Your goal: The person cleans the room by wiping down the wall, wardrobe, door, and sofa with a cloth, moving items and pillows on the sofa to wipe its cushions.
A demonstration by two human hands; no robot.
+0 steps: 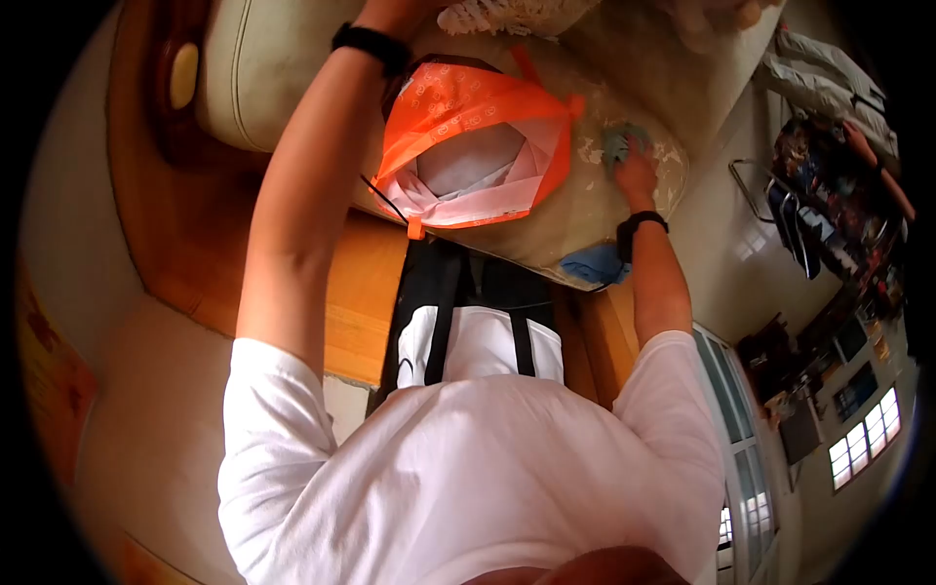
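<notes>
One grey-green cloth point(621, 139), probably soft, light, best pinched by a fold, is grasped by the right hand point(636, 174) near the sofa's point(546, 224) right edge; left hand point(408, 10): can't tell

Left arm point(302, 214), one, bare below a short white sleeve point(273, 419), reaching forward with a slight bend at the elbow, black wristband point(372, 47) fitted; left hand point(404, 14) mostly cut off by the upper edge of the view, finger pose unreadable. Right arm point(659, 283), one, likewise bare below its sleeve and stretched forward, second black wristband point(638, 234) fitted; right hand point(636, 175) with fingers directed away from the torso point(478, 468), their exact curl too small to tell.
</notes>
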